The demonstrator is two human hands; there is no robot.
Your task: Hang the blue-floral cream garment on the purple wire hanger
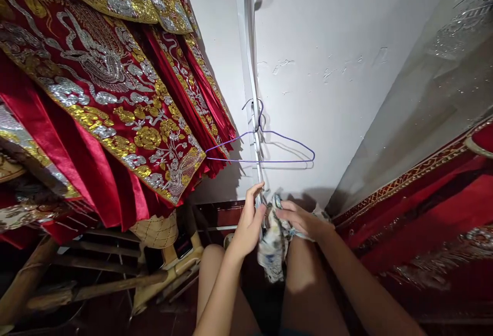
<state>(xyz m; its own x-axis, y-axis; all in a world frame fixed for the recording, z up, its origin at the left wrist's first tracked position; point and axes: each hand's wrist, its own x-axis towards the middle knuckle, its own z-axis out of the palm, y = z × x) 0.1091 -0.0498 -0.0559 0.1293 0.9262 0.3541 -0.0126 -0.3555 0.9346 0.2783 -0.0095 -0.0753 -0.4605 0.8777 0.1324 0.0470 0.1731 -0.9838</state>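
Note:
My left hand (pixel 248 223) is at the white metal pole (pixel 257 174), its fingers bent with the thumb raised beside it; what they hold, if anything, is hard to make out. Just to the right, my right hand (pixel 300 219) has its fingers closed on a crumpled white patterned cloth (pixel 271 251), which hangs down between my knees. Above both hands a thin purple wire hanger (pixel 287 161) hangs by its hook on the pole, with nothing on it.
Red costumes with gold and silver sequins (pixel 148 135) hang at the left, above a bamboo frame (pixel 127 280) and a woven basket (pixel 157 229). Behind is a white wall (pixel 327 43). Red embroidered fabric (pixel 435 212) fills the right side, below clear plastic sheeting (pixel 442 89).

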